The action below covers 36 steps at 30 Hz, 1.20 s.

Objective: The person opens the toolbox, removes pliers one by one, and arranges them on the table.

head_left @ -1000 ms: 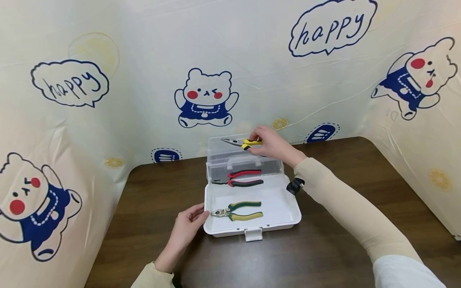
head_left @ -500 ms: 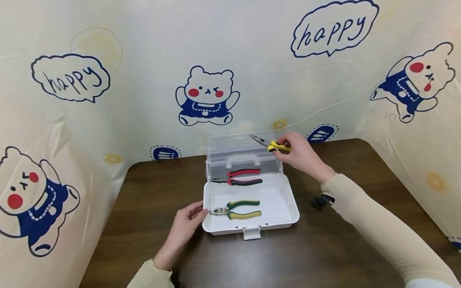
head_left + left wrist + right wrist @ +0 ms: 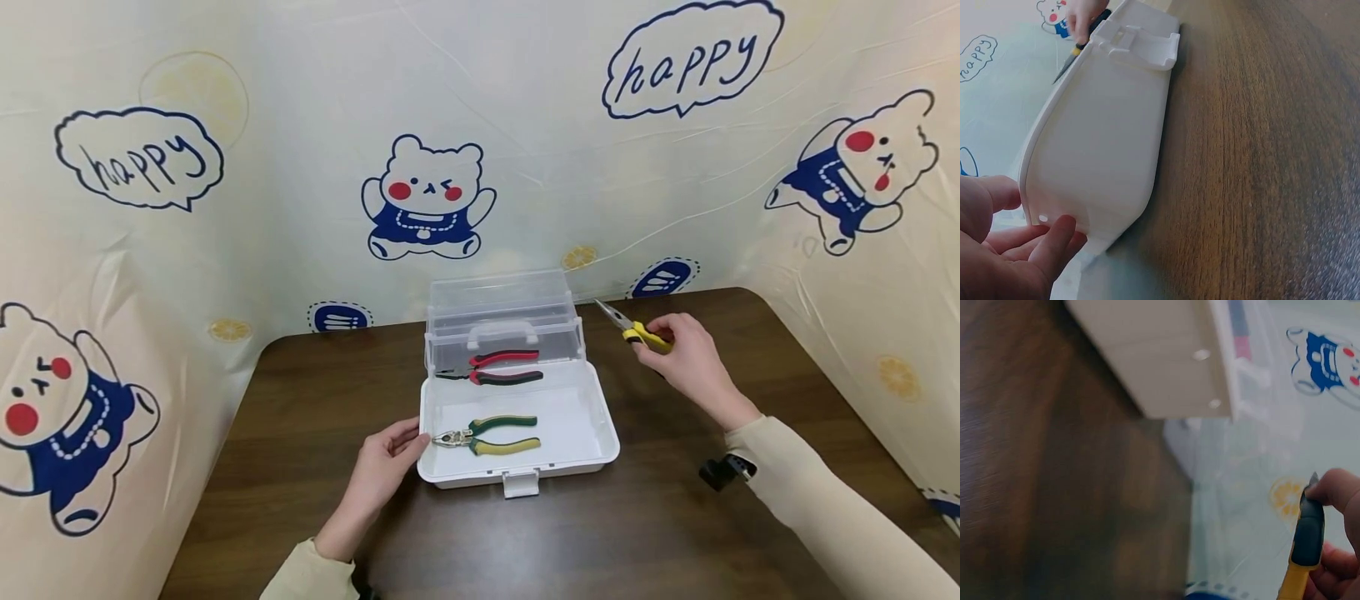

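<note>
A white toolbox (image 3: 573, 417) stands on the table with its clear lid (image 3: 498, 293) tipped back. My left hand (image 3: 384, 465) pinches the box's left rim; the left wrist view shows thumb and fingers about the edge of its wall (image 3: 1091, 144). Beyond the box's right side, my right hand (image 3: 692, 360) grips yellow-and-black needle-nose pliers (image 3: 636, 332) by the handles, tips pointing up and left. Inside the box lie green-and-yellow combination pliers (image 3: 512, 447). Behind them, red-and-black pliers (image 3: 510, 357) lie toward the lid.
The dark wooden table (image 3: 300, 400) runs around the box. A white latch (image 3: 521, 483) hangs at the box's front, and a handle (image 3: 504, 335) shows on the lid. A printed cloth (image 3: 300, 167) closes off the back and sides.
My right hand has carried the needle-nose pliers from over the lid to the right, past the box and somewhat nearer. The left hand keeps its hold on the rim.
</note>
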Each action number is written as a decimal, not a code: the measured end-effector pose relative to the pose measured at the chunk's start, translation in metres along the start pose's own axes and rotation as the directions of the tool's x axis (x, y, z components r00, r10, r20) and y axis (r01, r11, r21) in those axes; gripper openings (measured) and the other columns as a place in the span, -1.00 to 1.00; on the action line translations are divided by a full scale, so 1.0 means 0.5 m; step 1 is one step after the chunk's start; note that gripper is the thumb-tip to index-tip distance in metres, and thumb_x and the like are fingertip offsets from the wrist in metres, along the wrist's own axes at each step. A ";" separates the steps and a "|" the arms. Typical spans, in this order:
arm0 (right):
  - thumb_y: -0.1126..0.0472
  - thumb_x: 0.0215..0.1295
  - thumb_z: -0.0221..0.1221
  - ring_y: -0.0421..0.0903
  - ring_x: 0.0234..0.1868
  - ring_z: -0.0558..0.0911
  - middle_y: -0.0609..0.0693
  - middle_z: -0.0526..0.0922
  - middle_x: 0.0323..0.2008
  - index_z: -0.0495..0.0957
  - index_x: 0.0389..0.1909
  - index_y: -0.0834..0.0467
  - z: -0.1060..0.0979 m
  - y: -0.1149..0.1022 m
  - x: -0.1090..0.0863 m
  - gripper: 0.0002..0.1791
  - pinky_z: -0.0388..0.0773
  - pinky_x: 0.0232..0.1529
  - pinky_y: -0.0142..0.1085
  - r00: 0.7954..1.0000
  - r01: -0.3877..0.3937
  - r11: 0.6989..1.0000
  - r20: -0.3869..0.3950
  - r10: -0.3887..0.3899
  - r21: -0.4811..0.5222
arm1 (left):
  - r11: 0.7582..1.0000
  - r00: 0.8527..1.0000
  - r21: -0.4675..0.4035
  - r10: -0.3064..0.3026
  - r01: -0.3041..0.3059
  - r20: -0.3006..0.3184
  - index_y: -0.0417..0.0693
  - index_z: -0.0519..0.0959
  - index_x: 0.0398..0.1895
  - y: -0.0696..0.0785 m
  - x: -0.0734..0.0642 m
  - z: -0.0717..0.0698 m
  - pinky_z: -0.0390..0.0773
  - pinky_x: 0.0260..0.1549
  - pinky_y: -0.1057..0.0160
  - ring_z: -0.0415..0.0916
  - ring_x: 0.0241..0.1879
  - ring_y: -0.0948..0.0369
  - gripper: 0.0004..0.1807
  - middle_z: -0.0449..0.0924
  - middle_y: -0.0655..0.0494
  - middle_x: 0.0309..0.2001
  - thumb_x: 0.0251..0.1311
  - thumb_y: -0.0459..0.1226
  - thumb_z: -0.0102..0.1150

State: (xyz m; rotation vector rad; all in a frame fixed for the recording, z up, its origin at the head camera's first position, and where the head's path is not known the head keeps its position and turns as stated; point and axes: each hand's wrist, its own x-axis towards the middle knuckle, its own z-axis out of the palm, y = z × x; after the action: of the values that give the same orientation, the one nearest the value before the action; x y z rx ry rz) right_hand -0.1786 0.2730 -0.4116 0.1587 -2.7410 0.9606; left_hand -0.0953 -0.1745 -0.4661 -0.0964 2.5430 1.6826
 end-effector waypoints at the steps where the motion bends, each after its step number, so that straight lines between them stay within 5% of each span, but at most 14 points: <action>1: 0.18 0.30 0.39 0.23 -0.05 0.52 0.33 0.55 -0.03 0.56 -0.01 0.41 -0.002 0.012 -0.007 -0.58 0.52 0.03 0.14 1.000 -0.021 1.000 -0.010 0.021 -0.002 | 1.000 1.000 0.000 0.001 -0.001 0.001 -0.33 0.59 0.26 0.000 0.000 0.000 0.68 0.03 0.20 0.68 0.08 0.00 -0.58 0.70 -0.23 0.11 0.40 -0.33 0.29; 9: 0.11 0.33 0.35 0.25 -0.09 0.51 0.38 0.56 -0.09 0.57 -0.02 0.47 -0.007 0.112 -0.041 -0.53 0.48 -0.04 0.11 0.984 -0.163 0.986 -0.072 0.162 -0.018 | 1.000 1.000 -0.002 0.007 -0.007 -0.001 -0.35 0.60 0.25 0.004 0.001 -0.002 0.67 0.04 0.20 0.68 0.09 -0.03 -0.59 0.70 -0.26 0.11 0.40 -0.35 0.29; 21: 0.01 0.36 0.27 0.35 -0.13 0.54 0.47 0.62 -0.10 0.59 -0.03 0.53 -0.012 0.232 -0.051 -0.43 0.43 -0.13 0.14 0.924 -0.369 0.928 -0.127 0.361 -0.053 | 1.000 1.000 0.009 0.004 -0.004 0.001 -0.34 0.59 0.26 0.003 0.000 0.001 0.67 0.04 0.19 0.68 0.09 -0.03 -0.59 0.70 -0.24 0.11 0.40 -0.34 0.29; 29: 0.02 0.34 0.29 0.36 -0.22 0.57 0.50 0.65 -0.15 0.60 -0.09 0.56 -0.024 0.277 -0.064 -0.43 0.43 -0.28 0.05 0.908 -0.419 0.902 -0.084 0.411 -0.104 | 1.000 1.000 -0.002 -0.006 0.006 0.004 -0.35 0.59 0.26 0.002 -0.002 0.004 0.67 0.05 0.19 0.68 0.09 -0.03 -0.58 0.69 -0.25 0.12 0.41 -0.34 0.29; 36: 0.05 0.34 0.30 0.40 -0.21 0.55 0.52 0.63 -0.16 0.58 -0.09 0.57 -0.025 0.283 -0.064 -0.44 0.41 -0.24 0.10 0.921 -0.385 0.916 -0.113 0.373 -0.110 | 1.000 1.000 -0.007 -0.006 0.006 0.004 -0.33 0.58 0.28 0.000 0.000 0.002 0.66 0.06 0.18 0.68 0.10 -0.03 -0.57 0.69 -0.24 0.13 0.41 -0.32 0.29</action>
State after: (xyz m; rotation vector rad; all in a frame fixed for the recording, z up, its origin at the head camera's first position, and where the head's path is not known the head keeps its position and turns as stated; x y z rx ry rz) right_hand -0.1708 0.3921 -0.4953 -0.4466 -2.7915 0.8442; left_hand -0.0955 -0.1738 -0.4666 -0.1012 2.5312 1.6879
